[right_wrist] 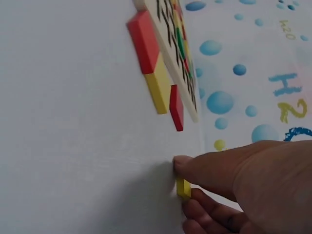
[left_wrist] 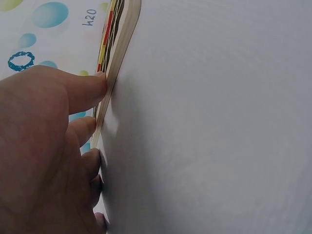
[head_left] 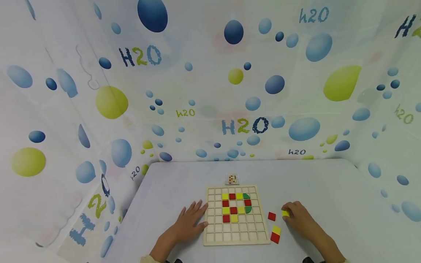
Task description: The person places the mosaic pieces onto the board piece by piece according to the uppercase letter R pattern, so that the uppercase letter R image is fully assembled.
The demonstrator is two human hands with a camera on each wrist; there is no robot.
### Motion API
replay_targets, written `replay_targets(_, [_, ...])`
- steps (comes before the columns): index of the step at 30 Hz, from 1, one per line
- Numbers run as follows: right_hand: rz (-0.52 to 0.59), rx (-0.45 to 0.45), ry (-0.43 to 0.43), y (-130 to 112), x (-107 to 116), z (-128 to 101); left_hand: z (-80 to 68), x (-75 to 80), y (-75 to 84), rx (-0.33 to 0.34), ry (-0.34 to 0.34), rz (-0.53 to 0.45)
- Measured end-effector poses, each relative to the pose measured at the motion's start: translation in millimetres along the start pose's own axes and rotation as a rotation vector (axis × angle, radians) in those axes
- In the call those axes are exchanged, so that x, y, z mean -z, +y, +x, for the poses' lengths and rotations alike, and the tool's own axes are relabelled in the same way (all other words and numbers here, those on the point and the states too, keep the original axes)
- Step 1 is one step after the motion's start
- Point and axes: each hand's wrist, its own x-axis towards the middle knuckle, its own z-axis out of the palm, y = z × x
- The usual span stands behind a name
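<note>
A small yellow square tile lies on the white tabletop, right of the wooden grid board and toward the near edge, and the right hand has it pinched between thumb and curled fingertips, the tile flat against the surface in the right wrist view. Just left of it sits a loose red square tile, and nearer the front edge a yellow tile and a red tile lie touching one another beside the board's right rim. The board stands near the middle of the front edge, its upper cells filled with red, yellow and green pieces in a compact pattern, the lower rows bare. The left hand lies flat on the tabletop with straight, spread fingers whose tips press against the board's left rim, holding nothing. Beyond the board's far rim rests a small pattern card.
</note>
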Motion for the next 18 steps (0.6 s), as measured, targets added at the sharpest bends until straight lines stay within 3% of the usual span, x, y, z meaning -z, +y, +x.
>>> replay_targets(8, [0.018, -0.012, -0.102, -3, 9, 6, 0.5, -2.9, -1.4, 0.007, -0.01, -0.001])
replay_targets(14, [-0.004, 0.062, -0.027, -2, 1, 18, 0.0, 1.2, 0.1, -0.004, -0.001, -0.007])
replay_targets(18, [0.015, 0.052, 0.019, -11, -8, 27, 0.2, 1.7, -0.9, -0.007, -0.003, -0.001])
